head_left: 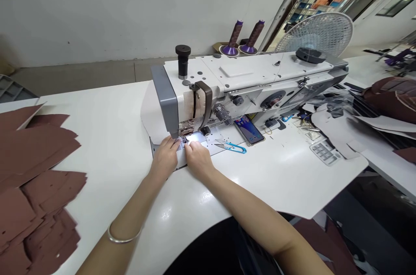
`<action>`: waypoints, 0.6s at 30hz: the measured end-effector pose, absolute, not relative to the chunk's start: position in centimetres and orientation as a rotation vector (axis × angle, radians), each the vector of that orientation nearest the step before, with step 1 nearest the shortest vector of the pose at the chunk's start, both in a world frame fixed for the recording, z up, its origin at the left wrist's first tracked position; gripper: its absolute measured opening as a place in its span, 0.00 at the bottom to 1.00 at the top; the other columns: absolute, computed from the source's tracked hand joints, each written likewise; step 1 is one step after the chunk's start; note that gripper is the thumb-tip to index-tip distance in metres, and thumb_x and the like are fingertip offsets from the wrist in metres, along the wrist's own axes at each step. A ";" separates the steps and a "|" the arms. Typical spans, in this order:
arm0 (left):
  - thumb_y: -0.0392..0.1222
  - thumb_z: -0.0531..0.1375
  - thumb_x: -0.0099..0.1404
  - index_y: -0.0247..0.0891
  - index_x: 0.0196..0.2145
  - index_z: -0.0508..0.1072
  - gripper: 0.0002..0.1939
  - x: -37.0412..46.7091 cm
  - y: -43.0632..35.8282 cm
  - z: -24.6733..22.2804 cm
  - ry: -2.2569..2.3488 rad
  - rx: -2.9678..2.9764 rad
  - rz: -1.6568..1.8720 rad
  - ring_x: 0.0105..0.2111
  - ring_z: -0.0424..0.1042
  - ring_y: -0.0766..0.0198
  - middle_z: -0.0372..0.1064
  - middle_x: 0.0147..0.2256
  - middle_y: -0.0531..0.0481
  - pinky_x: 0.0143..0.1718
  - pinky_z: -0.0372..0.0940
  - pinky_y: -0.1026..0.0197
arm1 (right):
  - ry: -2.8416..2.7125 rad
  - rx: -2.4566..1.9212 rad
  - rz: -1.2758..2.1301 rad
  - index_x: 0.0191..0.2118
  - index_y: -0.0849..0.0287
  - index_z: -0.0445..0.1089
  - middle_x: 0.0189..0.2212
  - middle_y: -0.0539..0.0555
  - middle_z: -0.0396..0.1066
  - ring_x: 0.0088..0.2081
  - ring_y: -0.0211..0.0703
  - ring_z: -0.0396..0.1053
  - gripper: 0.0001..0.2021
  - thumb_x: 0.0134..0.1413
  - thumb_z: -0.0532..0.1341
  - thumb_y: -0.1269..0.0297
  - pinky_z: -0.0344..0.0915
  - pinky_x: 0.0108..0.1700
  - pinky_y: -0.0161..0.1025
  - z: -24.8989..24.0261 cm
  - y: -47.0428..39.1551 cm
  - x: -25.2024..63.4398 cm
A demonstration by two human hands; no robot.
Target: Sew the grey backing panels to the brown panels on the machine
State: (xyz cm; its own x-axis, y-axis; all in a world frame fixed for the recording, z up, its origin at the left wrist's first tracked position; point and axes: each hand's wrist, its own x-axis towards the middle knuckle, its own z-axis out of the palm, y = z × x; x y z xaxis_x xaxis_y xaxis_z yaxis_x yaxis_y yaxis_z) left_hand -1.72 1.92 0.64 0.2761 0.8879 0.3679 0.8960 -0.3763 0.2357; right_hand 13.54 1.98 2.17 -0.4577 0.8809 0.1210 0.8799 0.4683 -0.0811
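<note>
Fingers of the left hand lie bent and close together, tips at the left side of the presser foot; the right hand is curled, with thumb and forefinger drawn near each other just in front of the foot. In this head view I can't make out whether either hand grips anything: the tips are small, and a dark bit between them is too unclear to name.

The sewing machine stands on the white tabletop, its needle area lit directly over the fingertips. The step in hand appears to be close fingertip work at the needle and foot. From here, a move calls for fine, steady control from both hands, with the tips kept clear of the needle.

Right of the hands, thread snips with blue handles lie partly on the machine bed, near a smartphone. Stacked brown cut pieces sit well apart at the left; two thread cones stand behind the machine.
</note>
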 end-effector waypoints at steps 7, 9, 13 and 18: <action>0.26 0.46 0.58 0.34 0.49 0.72 0.25 -1.6 1.8 0.8 -1.729 -2.502 -0.642 0.51 0.64 0.54 0.71 0.47 0.42 0.52 0.63 0.50 | -2.558 -1.536 0.005 0.37 0.60 0.66 0.30 0.55 0.65 0.34 0.43 0.59 0.09 0.60 0.49 0.74 0.51 0.30 0.36 1.9 2.1 13.6; 0.27 0.46 0.58 0.36 0.48 0.72 0.24 -1.6 1.7 1.2 -1.740 -2.468 -0.632 0.51 0.65 0.53 0.71 0.46 0.41 0.52 0.62 0.48 | -2.554 -1.535 0.003 0.37 0.60 0.66 0.30 0.55 0.65 0.34 0.43 0.59 0.09 0.60 0.49 0.74 0.51 0.29 0.36 2.0 2.2 13.6; 0.33 0.48 0.62 0.34 0.48 0.71 0.19 -1.6 1.1 2.2 -1.956 -2.088 -0.647 0.46 0.66 0.47 0.69 0.47 0.35 0.44 0.63 0.45 | -2.555 -1.517 -0.002 0.34 0.60 0.66 0.30 0.55 0.65 0.33 0.43 0.58 0.09 0.60 0.50 0.74 0.49 0.29 0.36 2.3 2.0 13.7; 0.38 0.46 0.64 0.26 0.51 0.67 0.21 -1.8 1.1 2.9 -2.112 -1.995 -0.725 0.40 0.68 0.47 0.72 0.35 0.34 0.41 0.62 0.48 | -2.604 -1.226 -0.049 0.31 0.60 0.66 0.28 0.54 0.65 0.31 0.41 0.57 0.10 0.60 0.50 0.72 0.46 0.28 0.36 2.5 1.3 13.7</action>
